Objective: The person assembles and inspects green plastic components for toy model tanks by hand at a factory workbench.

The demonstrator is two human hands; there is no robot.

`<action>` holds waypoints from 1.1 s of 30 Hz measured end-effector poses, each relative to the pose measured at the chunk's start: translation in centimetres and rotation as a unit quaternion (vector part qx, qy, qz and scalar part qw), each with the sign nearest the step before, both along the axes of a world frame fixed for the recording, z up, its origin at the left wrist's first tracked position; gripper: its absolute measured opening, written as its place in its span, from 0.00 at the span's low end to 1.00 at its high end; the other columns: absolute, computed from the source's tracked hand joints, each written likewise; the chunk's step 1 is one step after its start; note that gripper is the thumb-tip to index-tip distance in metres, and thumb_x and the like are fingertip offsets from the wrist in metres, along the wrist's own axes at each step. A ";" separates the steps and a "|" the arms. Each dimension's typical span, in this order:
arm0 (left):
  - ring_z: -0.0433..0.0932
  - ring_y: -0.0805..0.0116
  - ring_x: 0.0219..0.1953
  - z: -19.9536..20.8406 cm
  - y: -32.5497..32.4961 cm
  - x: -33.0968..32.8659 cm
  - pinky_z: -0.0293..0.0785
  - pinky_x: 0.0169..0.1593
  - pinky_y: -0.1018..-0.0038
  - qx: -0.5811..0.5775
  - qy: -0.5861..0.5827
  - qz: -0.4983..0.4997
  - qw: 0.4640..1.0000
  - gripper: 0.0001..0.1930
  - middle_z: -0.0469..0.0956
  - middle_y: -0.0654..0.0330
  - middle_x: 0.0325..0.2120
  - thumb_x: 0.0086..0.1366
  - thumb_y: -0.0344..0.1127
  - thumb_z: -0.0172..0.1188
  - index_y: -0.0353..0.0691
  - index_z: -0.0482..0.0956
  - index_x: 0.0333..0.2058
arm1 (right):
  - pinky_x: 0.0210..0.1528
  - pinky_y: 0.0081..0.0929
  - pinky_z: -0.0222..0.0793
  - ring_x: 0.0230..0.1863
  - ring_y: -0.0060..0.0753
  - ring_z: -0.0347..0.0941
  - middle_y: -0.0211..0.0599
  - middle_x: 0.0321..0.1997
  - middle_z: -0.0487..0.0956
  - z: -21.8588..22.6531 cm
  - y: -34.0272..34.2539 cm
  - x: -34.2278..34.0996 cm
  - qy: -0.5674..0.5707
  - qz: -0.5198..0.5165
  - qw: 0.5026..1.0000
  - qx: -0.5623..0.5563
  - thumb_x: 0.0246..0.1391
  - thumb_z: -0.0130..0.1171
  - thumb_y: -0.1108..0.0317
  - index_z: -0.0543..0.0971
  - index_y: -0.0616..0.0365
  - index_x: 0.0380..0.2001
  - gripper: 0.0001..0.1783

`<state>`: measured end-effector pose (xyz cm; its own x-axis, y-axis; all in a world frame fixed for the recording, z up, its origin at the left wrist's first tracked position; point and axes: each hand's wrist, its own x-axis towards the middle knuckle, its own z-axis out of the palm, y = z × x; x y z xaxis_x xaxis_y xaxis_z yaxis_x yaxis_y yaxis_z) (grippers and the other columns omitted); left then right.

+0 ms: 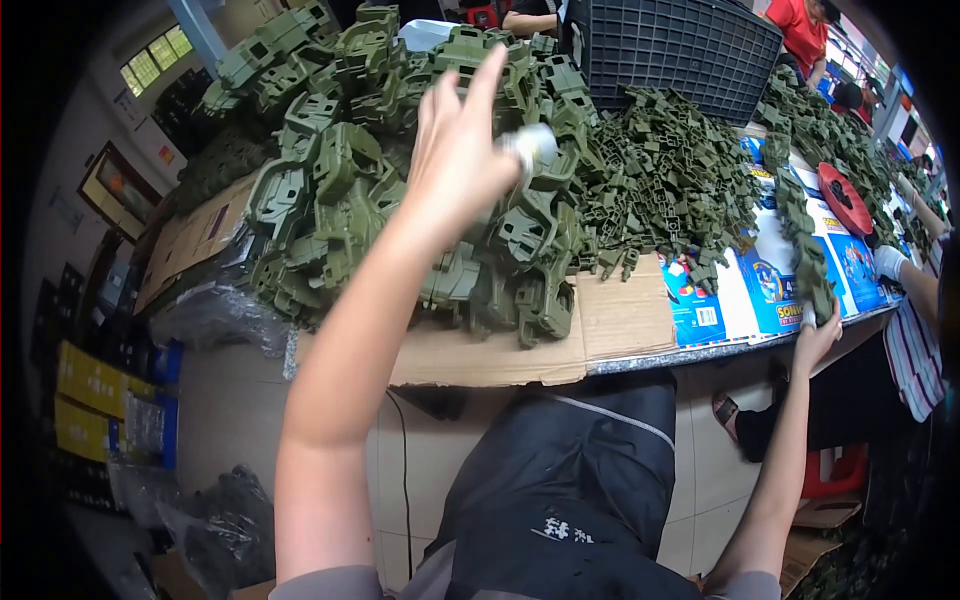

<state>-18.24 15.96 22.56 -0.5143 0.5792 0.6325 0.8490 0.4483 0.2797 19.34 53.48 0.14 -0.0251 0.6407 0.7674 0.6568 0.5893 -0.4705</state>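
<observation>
The left hand (455, 150), blurred and spread wide, hangs over the heaped large green parts (345, 165), piled seemingly for easy reach; whether it touches one I cannot tell. The right hand (820, 342) closes on the near end of a long green piece (810, 262) above the printed sheets (768, 285), probably because that end lies closest, while cardboard (625, 315) beneath the heap likely shields the surface (700, 353)

Speckled-edged table (690, 355): flat cardboard (625, 315), blue printed sheets (765, 290) on top; green plastic parts (670, 170) heaped over both.
</observation>
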 end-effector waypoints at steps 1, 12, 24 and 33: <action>0.55 0.43 0.60 0.6 1.5 -1.8 0.57 0.59 0.54 -0.017 0.008 0.071 0.997 0.43 0.53 0.36 0.57 0.50 0.47 0.65 0.54 0.52 0.62 | 0.57 0.39 0.55 0.57 0.55 0.59 0.58 0.56 0.62 0.3 0.9 -1.3 -0.001 0.006 0.999 -0.048 0.47 0.60 0.70 0.60 0.52 0.60 0.35; 0.73 0.51 0.43 1.7 2.8 -9.1 0.72 0.44 0.60 0.229 -0.079 0.131 0.961 0.26 0.69 0.49 0.45 0.54 0.43 0.61 0.49 0.65 0.52 | 0.64 0.39 0.44 0.67 0.60 0.42 0.61 0.66 0.44 3.9 -7.5 -7.1 -0.085 0.200 0.976 -0.017 0.49 0.57 0.71 0.52 0.53 0.64 0.40; 0.68 0.42 0.51 -15.6 -9.2 16.9 0.71 0.49 0.56 0.205 -0.801 -0.296 0.479 0.36 0.62 0.48 0.56 0.61 0.62 0.43 0.44 0.55 0.60 | 0.64 0.36 0.47 0.68 0.39 0.44 0.42 0.69 0.44 5.8 -32.0 -11.2 0.495 0.601 0.323 -0.538 0.54 0.51 0.66 0.32 0.46 0.66 0.47; 0.66 0.64 0.54 -14.5 -14.7 14.1 0.62 0.56 0.70 -0.017 -0.715 -0.282 0.639 0.33 0.65 0.53 0.52 0.59 0.50 0.54 0.38 0.56 0.57 | 0.42 0.36 0.70 0.41 0.46 0.70 0.43 0.38 0.69 7.7 -32.3 -4.7 -0.278 0.655 0.666 -0.223 0.31 0.63 0.76 0.56 0.43 0.63 0.51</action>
<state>-4.10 1.31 8.11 -0.2548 0.9289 -0.2687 -0.2351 0.2100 0.9490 14.65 21.19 7.82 -0.9879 -0.0504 0.1468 -0.1387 0.7109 -0.6894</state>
